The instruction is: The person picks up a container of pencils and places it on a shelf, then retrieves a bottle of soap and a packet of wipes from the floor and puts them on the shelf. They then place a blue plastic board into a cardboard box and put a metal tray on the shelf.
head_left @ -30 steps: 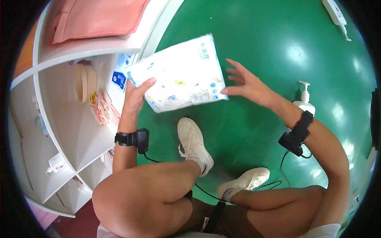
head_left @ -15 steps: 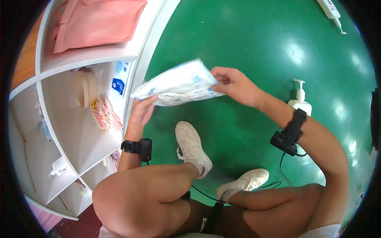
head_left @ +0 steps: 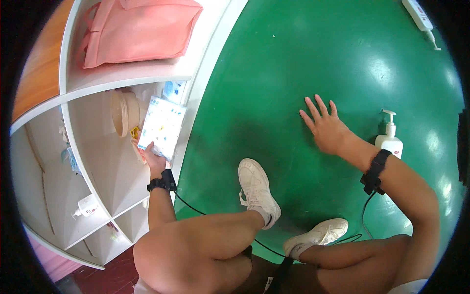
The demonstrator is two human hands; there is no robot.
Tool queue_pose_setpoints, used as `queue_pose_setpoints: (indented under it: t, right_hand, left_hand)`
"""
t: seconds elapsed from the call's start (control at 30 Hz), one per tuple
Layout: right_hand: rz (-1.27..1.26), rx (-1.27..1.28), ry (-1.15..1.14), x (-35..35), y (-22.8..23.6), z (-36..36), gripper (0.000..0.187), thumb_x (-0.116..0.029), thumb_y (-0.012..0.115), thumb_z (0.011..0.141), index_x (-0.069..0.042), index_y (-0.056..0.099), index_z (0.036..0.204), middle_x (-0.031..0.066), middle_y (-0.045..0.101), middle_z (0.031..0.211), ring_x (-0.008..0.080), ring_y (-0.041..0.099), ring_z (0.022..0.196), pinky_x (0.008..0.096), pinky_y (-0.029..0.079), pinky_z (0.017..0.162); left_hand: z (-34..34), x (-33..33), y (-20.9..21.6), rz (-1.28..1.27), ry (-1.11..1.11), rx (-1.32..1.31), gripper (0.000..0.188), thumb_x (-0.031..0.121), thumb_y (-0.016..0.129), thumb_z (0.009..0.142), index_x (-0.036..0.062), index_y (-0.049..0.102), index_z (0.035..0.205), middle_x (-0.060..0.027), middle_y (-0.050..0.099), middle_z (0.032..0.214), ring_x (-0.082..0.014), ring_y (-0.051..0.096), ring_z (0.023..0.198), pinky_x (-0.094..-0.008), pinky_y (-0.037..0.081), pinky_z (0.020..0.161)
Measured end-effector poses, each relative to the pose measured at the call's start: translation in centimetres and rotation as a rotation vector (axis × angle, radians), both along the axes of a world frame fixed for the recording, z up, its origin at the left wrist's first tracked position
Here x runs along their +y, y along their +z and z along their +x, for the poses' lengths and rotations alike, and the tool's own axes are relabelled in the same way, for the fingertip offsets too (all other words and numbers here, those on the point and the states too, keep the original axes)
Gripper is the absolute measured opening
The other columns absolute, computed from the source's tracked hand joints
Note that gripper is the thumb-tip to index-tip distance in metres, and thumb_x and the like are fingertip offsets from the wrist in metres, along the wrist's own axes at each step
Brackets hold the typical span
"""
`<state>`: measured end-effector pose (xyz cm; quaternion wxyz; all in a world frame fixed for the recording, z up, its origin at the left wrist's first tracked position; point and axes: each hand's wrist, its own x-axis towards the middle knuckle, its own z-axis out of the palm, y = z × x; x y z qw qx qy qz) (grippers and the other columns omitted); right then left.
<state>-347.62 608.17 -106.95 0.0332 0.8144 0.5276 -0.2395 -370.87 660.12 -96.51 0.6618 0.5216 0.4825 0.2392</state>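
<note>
A white soft packet with small blue prints (head_left: 164,125) is in my left hand (head_left: 154,160), inside an open shelf compartment. My left fingers are closed on its lower edge, thumb on top. Beside the packet are a beige rounded container (head_left: 125,113) and another blue-and-white pack (head_left: 173,91); something pinkish lies partly hidden behind my left hand. My right hand (head_left: 329,131) is empty, its fingers spread over the green floor; whether it touches the floor I cannot tell. Nearest to it is a white pump bottle (head_left: 390,142), partly covered by my forearm.
The white shelf unit (head_left: 147,81) runs along the left, with a pink bag (head_left: 142,34) in the upper compartment and a small white bottle (head_left: 87,206) in a lower one. A second pump bottle (head_left: 418,17) lies at the far right. A black cable (head_left: 191,204) trails from my left wrist.
My left hand has carried the packet left into the shelf compartment. My right hand has let go of it and moved right, fingers now spread.
</note>
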Motion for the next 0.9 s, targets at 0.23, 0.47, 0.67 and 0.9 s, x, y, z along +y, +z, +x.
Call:
queue_pose_setpoints:
  t: [0.23,0.47,0.67,0.9]
  right_hand:
    - [0.079,-0.009,-0.019,-0.8,-0.6,-0.1,0.078,-0.025,0.059,0.081,-0.006,0.022,0.147,0.0227,0.011,0.153,0.0416,0.012,0.141,0.0598,0.021,0.108]
    - [0.226,-0.030,-0.032,0.0,-1.5,-0.1,0.076,-0.025,0.059,0.081,-0.007,0.026,0.147,0.0228,0.015,0.152,0.0426,0.015,0.140,0.0613,0.022,0.107]
    - [0.208,0.017,-0.086,-1.2,-2.5,0.2,0.063,-0.019,0.054,0.086,-0.011,0.032,0.145,0.0196,0.017,0.153,0.0413,0.016,0.140,0.0628,0.023,0.105]
    - [0.183,0.018,-0.099,0.5,-3.3,-0.3,0.061,-0.020,0.050,0.089,-0.012,0.030,0.145,0.0194,0.017,0.153,0.0419,0.019,0.139,0.0635,0.024,0.104]
  left_hand:
    - [3.7,5.8,-0.8,0.026,-0.073,0.020,0.058,0.039,0.049,0.084,0.0049,0.048,0.130,-0.0130,0.055,0.124,-0.0308,0.051,0.113,-0.0423,0.040,0.098]
    - [9.7,12.1,-0.2,0.352,-0.226,0.347,0.047,0.012,0.063,0.084,-0.0046,0.048,0.125,-0.0158,0.058,0.116,-0.0280,0.058,0.102,-0.0364,0.048,0.088]
    - [11.3,2.8,-0.1,0.582,-0.293,1.369,0.066,0.048,0.058,0.083,-0.0050,0.049,0.122,-0.0143,0.056,0.114,-0.0236,0.055,0.099,-0.0364,0.044,0.085]
    - [14.2,-2.2,-1.6,1.628,-0.373,0.670,0.025,0.018,0.062,0.083,-0.0017,0.054,0.097,-0.0107,0.054,0.081,-0.0262,0.054,0.075,-0.0365,0.045,0.071]
